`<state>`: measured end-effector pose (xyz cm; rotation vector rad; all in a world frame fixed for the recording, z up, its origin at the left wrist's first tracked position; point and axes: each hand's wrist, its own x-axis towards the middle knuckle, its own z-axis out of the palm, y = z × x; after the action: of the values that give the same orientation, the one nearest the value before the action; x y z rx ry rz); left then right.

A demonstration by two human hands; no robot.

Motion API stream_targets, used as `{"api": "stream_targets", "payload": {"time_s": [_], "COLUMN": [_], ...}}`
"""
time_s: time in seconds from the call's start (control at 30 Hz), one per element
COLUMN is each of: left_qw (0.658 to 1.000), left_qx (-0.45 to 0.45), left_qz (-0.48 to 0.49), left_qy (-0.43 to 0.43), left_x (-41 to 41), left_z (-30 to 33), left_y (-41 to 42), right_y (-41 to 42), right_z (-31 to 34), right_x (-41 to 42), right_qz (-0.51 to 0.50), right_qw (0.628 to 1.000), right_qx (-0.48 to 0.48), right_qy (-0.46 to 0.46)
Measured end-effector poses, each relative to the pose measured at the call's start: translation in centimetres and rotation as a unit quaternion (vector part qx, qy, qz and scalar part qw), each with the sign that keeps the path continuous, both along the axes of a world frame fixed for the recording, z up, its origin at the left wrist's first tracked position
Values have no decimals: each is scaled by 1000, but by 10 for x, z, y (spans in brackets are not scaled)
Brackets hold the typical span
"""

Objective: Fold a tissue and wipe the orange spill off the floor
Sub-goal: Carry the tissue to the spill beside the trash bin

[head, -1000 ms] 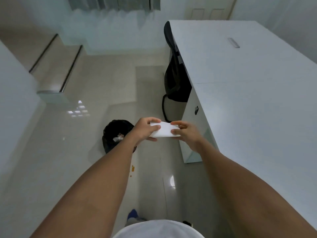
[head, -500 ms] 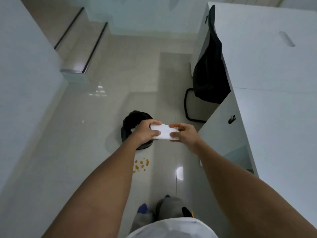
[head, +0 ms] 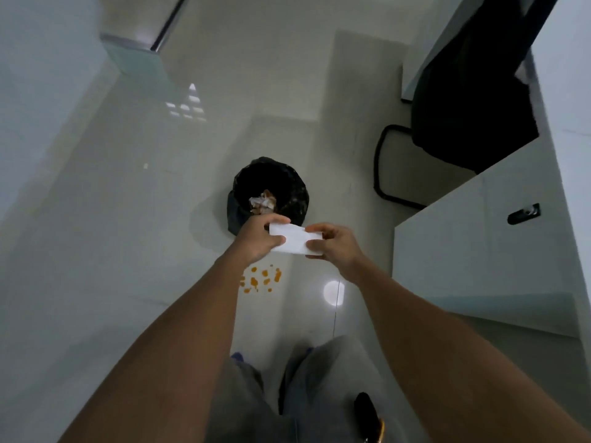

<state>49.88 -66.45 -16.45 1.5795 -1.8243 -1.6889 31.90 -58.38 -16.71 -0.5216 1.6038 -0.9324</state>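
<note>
A white folded tissue is held flat between both hands at mid-frame, well above the floor. My left hand pinches its left end, thumb on top. My right hand pinches its right end. The orange spill is a cluster of small blobs on the pale glossy floor, directly below my left wrist and just in front of my feet.
A black-lined bin holding crumpled tissues stands on the floor just beyond the spill. A black chair sits at the right, tucked by a white desk. A white wall runs along the left. My grey-trousered legs are at the bottom.
My view has tilted down toward the floor, bringing the whole spill and my legs into sight. Both hands still hold the tissue between them.
</note>
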Motion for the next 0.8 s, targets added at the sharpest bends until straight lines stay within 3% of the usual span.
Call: {"api": "stream_targets", "payload": {"time_s": [0.2,0.37,0.43,0.57,0.8], "left_qw": [999,998,996,989,976], "left_qx": [-14,-49,-64,-72,-117], "left_qz": [20,-21,-51,-106,-151], "left_qy": [-24,-26,-39,-68,-101], "left_x": [23,19,13,8,-4], "left_z": [-210,-388,-431,-482,-524], "left_y": [-18,-48,-59,-74,-78], "right_y": [-26,-53,-60,-57,-61], "right_z": [-216,-394,-440,-495,-528], "right_x": [20,19,15,11,8], "right_qz": [4,22,14,9,43], "right_qw": [1000,998,996,993,985], "right_qx": [19,6,-2,12,1], "right_qy": [12,63,85,114,168]}}
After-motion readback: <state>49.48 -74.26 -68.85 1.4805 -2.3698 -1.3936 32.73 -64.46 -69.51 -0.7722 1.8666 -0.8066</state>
